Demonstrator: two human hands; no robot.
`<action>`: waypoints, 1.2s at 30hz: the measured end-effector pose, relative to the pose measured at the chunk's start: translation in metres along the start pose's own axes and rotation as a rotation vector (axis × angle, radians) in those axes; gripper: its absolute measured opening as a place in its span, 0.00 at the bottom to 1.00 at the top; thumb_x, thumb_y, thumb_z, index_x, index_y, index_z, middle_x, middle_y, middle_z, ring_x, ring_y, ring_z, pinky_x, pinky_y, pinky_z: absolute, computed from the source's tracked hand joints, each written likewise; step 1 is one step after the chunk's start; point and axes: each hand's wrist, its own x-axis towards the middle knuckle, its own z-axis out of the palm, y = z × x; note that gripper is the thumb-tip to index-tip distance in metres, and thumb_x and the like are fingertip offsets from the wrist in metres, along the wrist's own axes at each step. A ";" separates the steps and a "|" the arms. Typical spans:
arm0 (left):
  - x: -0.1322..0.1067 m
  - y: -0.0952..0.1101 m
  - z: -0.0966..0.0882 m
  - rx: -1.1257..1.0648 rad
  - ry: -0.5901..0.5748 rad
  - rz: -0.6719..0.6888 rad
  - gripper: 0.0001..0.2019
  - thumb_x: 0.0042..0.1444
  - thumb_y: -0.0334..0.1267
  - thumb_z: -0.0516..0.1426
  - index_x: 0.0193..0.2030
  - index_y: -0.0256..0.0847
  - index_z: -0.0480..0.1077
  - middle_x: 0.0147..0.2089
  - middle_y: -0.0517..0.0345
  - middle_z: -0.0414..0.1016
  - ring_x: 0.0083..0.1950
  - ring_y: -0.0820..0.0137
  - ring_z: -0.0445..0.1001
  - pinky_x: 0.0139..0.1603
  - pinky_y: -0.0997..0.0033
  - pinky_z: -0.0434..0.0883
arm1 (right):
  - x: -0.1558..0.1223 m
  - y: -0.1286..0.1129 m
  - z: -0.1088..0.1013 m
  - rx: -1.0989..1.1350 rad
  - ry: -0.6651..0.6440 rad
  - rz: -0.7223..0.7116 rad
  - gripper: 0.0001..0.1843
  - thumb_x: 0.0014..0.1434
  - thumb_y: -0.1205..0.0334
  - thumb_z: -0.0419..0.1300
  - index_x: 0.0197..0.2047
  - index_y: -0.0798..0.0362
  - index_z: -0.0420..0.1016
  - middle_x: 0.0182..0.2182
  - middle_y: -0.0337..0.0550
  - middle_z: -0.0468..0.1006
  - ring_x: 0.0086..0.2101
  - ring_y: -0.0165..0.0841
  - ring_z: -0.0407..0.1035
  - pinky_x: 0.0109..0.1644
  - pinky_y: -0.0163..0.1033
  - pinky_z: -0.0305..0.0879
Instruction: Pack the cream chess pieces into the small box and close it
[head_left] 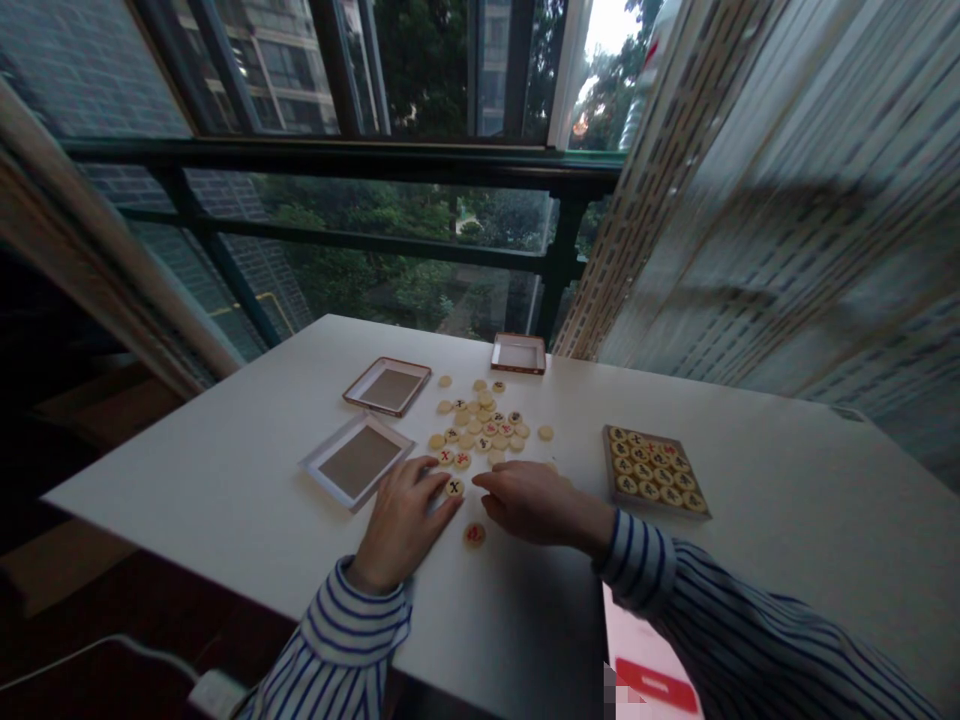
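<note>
My left hand (401, 515) is at the near side of the scattered pieces, its thumb and fingers around a Chinese chess piece (454, 487) with a black character. Just right of that piece is my right hand (529, 500), its index finger pointing left and the other fingers curled under; nothing shows at its fingertip. A red-marked chess piece (474, 536) lies nearer to me, between the two wrists. Beyond the hands spreads a loose heap of round wooden chess pieces (484, 443), some with red or black characters up, others blank side up.
A box (658, 510) on the right holds rows of chess pieces. To the left lie a brown-rimmed tray (352, 392) and a whitish tray (311, 465). Another small tray (517, 371) sits at the table's (787, 500) back edge. A pink-and-red item (652, 660) is below my right forearm.
</note>
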 end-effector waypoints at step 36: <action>0.021 0.031 -0.013 -0.032 0.144 0.097 0.11 0.52 0.40 0.57 0.41 0.40 0.70 0.43 0.52 0.74 0.46 0.62 0.70 0.49 0.58 0.64 | -0.048 0.041 -0.026 0.119 0.160 0.061 0.15 0.59 0.61 0.50 0.47 0.52 0.71 0.34 0.45 0.77 0.34 0.33 0.70 0.34 0.36 0.57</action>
